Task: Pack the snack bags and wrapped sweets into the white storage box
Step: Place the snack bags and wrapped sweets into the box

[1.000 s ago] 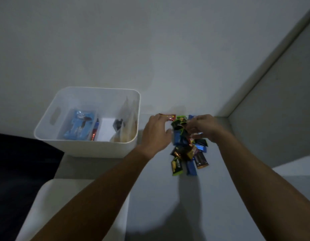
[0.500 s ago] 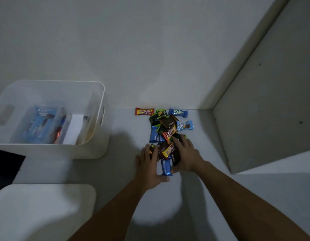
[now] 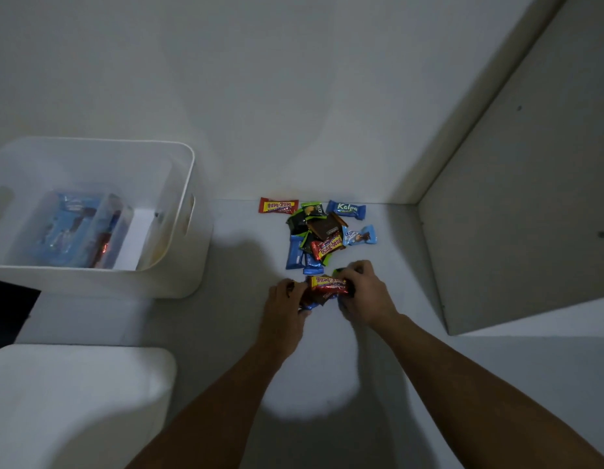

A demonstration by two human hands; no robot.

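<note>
Partway through, our left hand (image 3: 285,301) and right hand (image 3: 365,294) clutched a bunch of sweets (image 3: 327,286); more sweets (image 3: 322,231) lay beyond, white storage box (image 3: 179,265) leftward, partly filled.

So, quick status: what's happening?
Left hand, right hand gripping red wrapped sweets. More sweets on table. White plastic storage box left, path open.
</note>
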